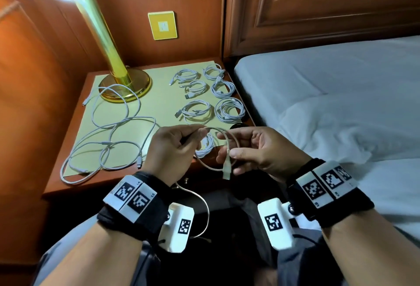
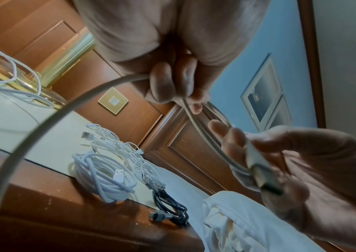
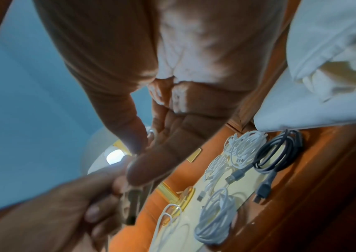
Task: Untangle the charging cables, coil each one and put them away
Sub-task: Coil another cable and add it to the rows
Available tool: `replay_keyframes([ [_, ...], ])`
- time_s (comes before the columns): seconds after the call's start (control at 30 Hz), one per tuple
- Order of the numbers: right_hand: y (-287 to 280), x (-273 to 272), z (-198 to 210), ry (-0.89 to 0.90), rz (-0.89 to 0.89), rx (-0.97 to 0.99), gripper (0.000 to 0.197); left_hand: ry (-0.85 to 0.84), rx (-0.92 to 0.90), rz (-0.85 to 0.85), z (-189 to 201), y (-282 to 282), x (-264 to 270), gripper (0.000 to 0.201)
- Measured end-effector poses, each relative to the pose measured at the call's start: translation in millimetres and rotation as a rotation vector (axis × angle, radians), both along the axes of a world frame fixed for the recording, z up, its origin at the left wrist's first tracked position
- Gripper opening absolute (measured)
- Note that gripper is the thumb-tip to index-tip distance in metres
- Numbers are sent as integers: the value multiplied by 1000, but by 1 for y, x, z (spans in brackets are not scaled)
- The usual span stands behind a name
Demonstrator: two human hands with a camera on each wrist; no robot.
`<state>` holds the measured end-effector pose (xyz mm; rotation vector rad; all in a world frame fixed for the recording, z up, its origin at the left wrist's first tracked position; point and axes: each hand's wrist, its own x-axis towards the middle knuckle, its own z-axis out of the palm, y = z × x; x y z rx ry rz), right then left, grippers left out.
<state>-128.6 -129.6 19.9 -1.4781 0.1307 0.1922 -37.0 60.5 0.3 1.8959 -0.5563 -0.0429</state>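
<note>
Pinching the cream cable (image 1: 211,129) between thumb and fingers, your left hand (image 1: 173,149) is feeding slack while its tail is hanging toward your lap. Your right hand (image 1: 254,149) is holding the first loop, thumb pressing just above the plug (image 1: 226,171) so the ring is not springing open. On the nightstand (image 1: 68,185), loose white cables (image 1: 109,140) are waiting at left; the finished coils (image 1: 213,94) are lying at right, apart so they cannot knot together.
</note>
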Motion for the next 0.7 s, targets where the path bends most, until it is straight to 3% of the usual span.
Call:
replay_keyframes([
  [0.13,6,3,-6,-35,-94,-215,17,-50,61,-36,-3,-4,-1,16],
  [0.27,7,5,-7,-33,-149,-171,8,-61,118,-93,-1,-6,-2,18],
  [0.43,11,7,-10,-31,-206,-179,10,83,60,-124,4,-9,-7,21],
  [0.57,15,11,-17,-51,-297,-387,11,263,12,-140,4,-12,-9,21],
  [0.7,15,13,-24,-139,-334,-608,9,257,32,-137,3,-11,-11,21],
])
